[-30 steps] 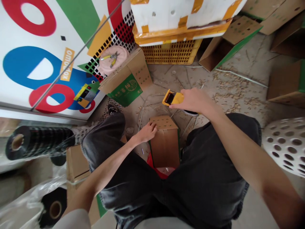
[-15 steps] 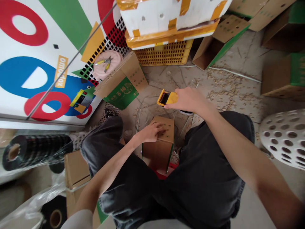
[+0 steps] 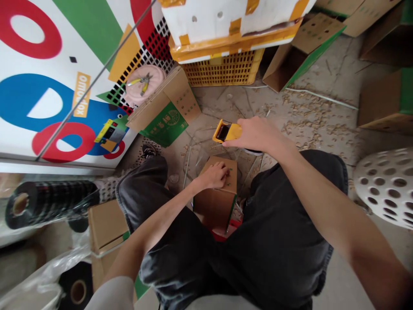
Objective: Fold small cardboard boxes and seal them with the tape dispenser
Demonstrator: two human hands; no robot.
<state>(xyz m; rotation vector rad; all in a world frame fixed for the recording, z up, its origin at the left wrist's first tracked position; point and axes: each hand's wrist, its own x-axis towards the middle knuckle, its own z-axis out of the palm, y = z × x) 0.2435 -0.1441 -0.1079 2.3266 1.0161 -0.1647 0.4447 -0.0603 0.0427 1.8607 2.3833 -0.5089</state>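
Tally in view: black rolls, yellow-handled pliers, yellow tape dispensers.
black rolls: 2
yellow-handled pliers: 1
yellow tape dispenser: 1
total: 4

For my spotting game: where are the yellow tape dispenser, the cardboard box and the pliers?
Yellow tape dispenser [image 3: 227, 131]: head view, on its yellow body.
Cardboard box [image 3: 214, 211]: head view, on its long side.
Pliers [image 3: 142, 83]: head view, where the handles meet.
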